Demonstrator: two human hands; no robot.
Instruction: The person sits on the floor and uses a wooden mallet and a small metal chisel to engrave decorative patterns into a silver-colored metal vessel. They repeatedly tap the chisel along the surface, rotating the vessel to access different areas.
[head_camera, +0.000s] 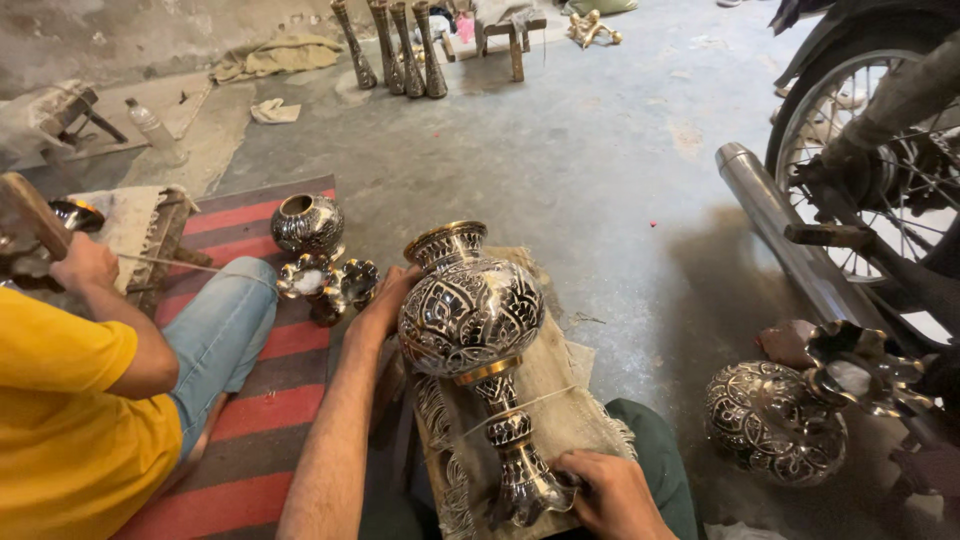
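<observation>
A tall engraved metal vase, silver and black with brass bands, lies tilted across burlap cloth on my lap. My left hand presses against the left side of its round body. My right hand grips the flared foot of the vase at the bottom. A thin string runs across the vase stem.
A person in a yellow shirt and jeans sits at left on a red striped mat, with a round engraved pot beside them. Another engraved vase lies at right, a hand on it. A motorcycle wheel and exhaust stand right. Tall vases stand far back.
</observation>
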